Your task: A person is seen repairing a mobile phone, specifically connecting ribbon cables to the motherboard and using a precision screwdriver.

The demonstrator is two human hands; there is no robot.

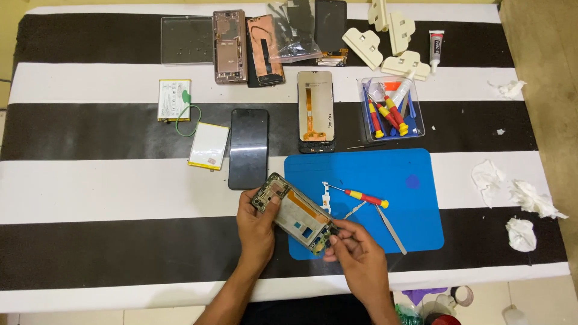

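An opened phone frame with bare circuit parts lies tilted between my hands, over the left edge of a blue work mat. My left hand grips its upper left end. My right hand pinches at its lower right end, fingers closed on the frame's corner. On the mat just right of the frame lie a small white bracket, a red and yellow screwdriver and metal tweezers.
A black phone screen, two batteries, a second display panel, a clear tray of screwdrivers, phone housings, cream clamps, a glue tube and crumpled tissues lie on the striped table.
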